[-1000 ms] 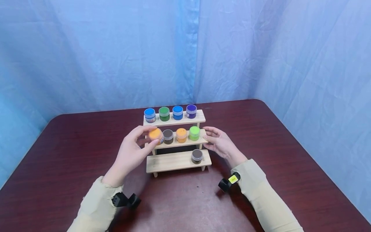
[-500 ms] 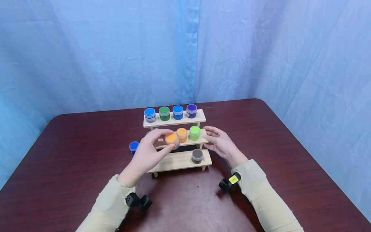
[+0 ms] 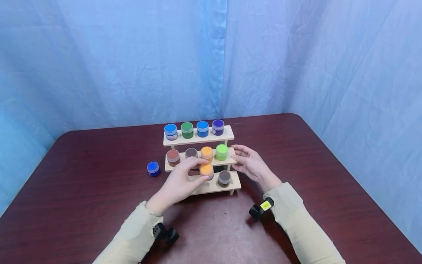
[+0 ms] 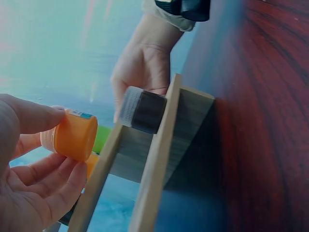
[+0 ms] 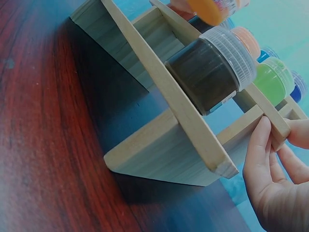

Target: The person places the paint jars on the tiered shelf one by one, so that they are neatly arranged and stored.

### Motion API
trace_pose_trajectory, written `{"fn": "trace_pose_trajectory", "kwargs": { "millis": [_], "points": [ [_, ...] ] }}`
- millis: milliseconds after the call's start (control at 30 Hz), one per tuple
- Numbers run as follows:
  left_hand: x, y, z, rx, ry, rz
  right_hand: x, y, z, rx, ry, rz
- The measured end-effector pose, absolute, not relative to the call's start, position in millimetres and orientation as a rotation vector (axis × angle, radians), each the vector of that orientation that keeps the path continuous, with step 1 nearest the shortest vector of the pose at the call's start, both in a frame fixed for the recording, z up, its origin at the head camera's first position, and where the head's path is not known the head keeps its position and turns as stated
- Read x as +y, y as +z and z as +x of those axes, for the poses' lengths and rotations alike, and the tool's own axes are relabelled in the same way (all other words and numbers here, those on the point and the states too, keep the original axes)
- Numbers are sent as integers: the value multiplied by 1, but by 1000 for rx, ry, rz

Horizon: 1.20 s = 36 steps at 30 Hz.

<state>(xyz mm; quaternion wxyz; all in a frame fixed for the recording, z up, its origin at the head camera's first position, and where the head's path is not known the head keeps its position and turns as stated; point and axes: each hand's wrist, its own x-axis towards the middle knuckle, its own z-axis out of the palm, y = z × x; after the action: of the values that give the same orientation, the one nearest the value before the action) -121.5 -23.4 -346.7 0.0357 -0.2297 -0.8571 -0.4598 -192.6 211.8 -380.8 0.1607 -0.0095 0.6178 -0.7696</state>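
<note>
My left hand [image 3: 180, 182] pinches an orange paint jar [image 3: 206, 171] between fingers and thumb. In the left wrist view this jar [image 4: 76, 136] hangs clear of the wooden rack. It is over the lowest shelf [image 3: 211, 187], just left of a dark brown jar [image 3: 224, 178] standing there. My right hand [image 3: 248, 163] grips the right end of the middle shelf [image 3: 232, 157]; the right wrist view shows thumb and fingers on that shelf end [image 5: 276, 126]. Along the middle shelf stand a reddish-brown jar [image 3: 173, 157], another dark jar [image 3: 191, 153], a second orange jar [image 3: 206, 153] and a light green jar [image 3: 221, 151].
The top shelf [image 3: 211, 138] carries two blue jars, a green jar [image 3: 187, 130] and a purple jar [image 3: 218, 127]. A dark blue jar [image 3: 153, 169] stands on the dark red table [image 3: 99, 176], left of the rack. Behind the table hangs a light blue curtain [image 3: 132, 66].
My left hand has carried the orange jar rightward and down, from the middle shelf's left end to over the lowest shelf. The reddish-brown and dark blue jars have come into view. My right hand stays put.
</note>
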Motion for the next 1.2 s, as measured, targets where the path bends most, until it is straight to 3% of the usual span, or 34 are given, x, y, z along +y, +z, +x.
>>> {"fn": "trace_pose_trajectory", "kwargs": {
  "millis": [1200],
  "points": [
    [-18, -368, -127, -2749, -1304, -762, 211, -380, -191, 1750, -2206, -31]
  ]
}}
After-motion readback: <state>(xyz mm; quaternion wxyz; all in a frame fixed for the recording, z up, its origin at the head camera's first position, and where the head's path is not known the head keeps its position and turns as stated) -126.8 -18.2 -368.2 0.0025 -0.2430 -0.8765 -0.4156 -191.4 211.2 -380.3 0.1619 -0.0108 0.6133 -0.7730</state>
